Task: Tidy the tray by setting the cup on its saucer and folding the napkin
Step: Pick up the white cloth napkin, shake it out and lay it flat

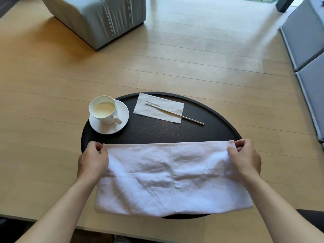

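A white cloth napkin (171, 176) lies doubled over across the near half of the round black tray (175, 130). My left hand (93, 159) pinches its far left corner and my right hand (245, 158) pinches its far right corner, both at the far edge. A white cup (103, 109) holding a pale creamy drink stands on its white saucer (122, 111) at the tray's far left, handle pointing toward me and to the right.
A thin paper napkin (157, 107) lies at the tray's far side with a slim metal utensil (175, 113) across it. The tray rests on a light wooden surface. A grey upholstered seat (98, 18) stands at the far left, grey cushions (308, 50) at right.
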